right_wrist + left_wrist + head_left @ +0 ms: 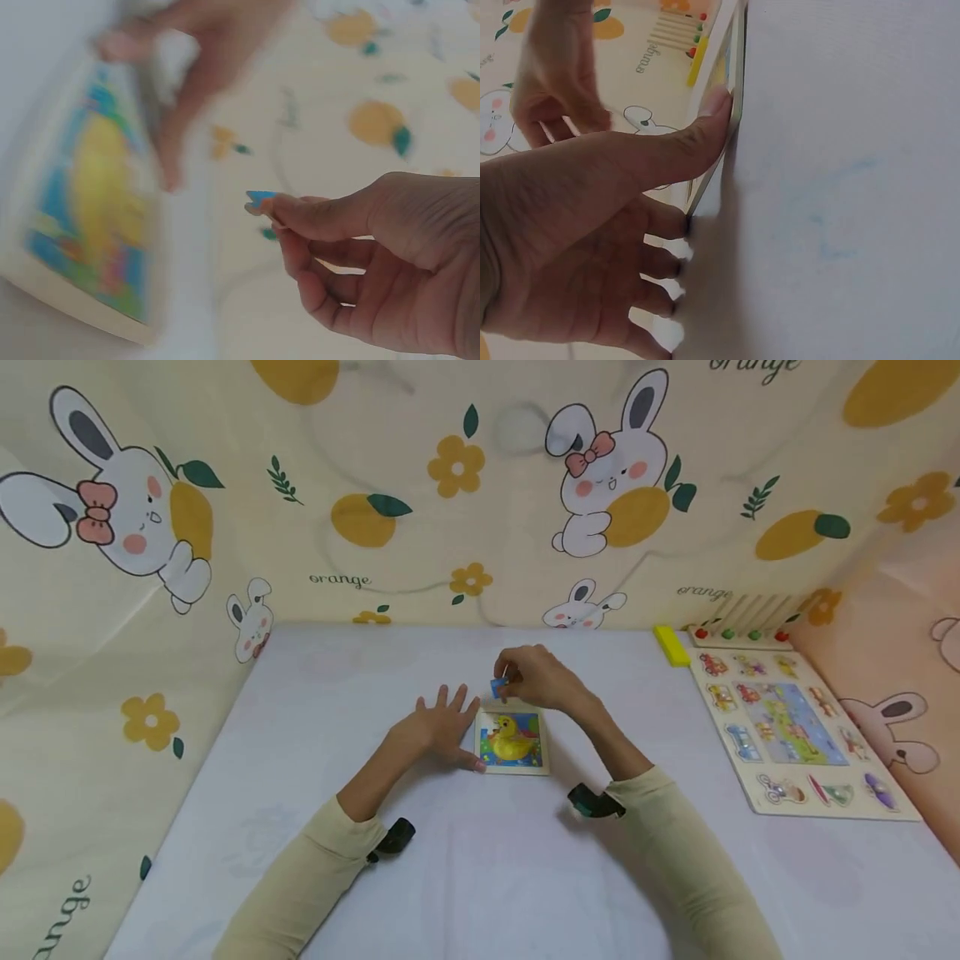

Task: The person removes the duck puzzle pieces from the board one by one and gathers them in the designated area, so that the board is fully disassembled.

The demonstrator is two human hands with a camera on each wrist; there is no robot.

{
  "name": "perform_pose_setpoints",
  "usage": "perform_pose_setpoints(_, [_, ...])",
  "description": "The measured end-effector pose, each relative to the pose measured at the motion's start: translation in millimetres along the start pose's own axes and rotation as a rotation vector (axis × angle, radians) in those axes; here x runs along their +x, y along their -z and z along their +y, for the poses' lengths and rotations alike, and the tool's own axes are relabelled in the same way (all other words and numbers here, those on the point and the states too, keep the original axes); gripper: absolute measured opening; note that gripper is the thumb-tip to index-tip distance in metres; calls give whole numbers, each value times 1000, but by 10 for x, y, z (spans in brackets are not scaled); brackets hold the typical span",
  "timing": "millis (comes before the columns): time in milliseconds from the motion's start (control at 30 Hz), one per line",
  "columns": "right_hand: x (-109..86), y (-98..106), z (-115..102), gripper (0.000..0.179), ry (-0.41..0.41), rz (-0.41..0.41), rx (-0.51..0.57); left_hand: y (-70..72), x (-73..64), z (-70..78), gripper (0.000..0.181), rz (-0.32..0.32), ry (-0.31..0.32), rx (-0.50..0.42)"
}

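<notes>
A small square jigsaw puzzle (pixel 513 752) with a yellow duck picture and a pale wooden border lies flat on the white table. My left hand (pixel 435 727) spreads its fingers on the table at the puzzle's left side. In the left wrist view, the thumb (pixel 697 142) of that hand rests on the border. Just above the puzzle's far edge, my right hand (pixel 540 678) pinches a small blue puzzle piece (pixel 498 687) between thumb and fingertips. The right wrist view shows the piece (pixel 259 198) raised off the board, its lower part hidden by the fingers.
A large wooden board (pixel 765 793) with picture pieces lies at the right of the table. Behind it stands a rack of thin rods (pixel 750 610) with red and green beads. A yellow block (pixel 671 647) sits beside them. Printed cloth (pixel 405 460) hangs behind the table.
</notes>
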State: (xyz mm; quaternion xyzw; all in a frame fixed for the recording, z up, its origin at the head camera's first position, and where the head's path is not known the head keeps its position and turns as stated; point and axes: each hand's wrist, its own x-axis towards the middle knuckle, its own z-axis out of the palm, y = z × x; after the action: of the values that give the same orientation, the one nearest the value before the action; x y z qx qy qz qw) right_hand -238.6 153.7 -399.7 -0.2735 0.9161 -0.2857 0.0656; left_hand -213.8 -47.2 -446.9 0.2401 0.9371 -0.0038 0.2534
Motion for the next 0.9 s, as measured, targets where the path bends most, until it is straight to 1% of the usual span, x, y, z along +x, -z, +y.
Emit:
perform_pose_setpoints(33, [-9, 95, 31, 15, 7, 20, 21, 10, 7, 9, 117, -6, -3, 4])
perform_pose_setpoints(133, [-54, 336, 153, 13, -20, 66, 71, 29, 30, 27, 120, -19, -13, 28])
perform_pose_setpoints(233, [-111, 511, 302, 12, -92, 82, 87, 39, 40, 18, 124, -32, -20, 47])
perform_pose_setpoints(367, [-189, 652, 513, 14, -182, 69, 76, 53, 36, 0, 126, -28, -13, 46])
perform_pose_setpoints(467, [-227, 695, 672, 13, -221, 55, 51, 64, 35, -8, 125, -16, -9, 35])
perform_pose_setpoints(533, [-244, 691, 775, 13, -254, 28, 44, 61, 30, -11, 125, -15, -4, 26])
perform_pose_setpoints(700, [-234, 580, 1025, 17, -362, -88, 66, 26, 8, -15, 124, -30, 9, 3])
perform_pose_setpoints(800, [-232, 509, 1126, 14, -400, -125, 71, 19, -4, -4, 124, -16, 7, -5])
perform_pose_setpoints(900, [-246, 467, 1159, 12, -403, -129, 48, 23, -9, 8, 125, -5, -2, -5])
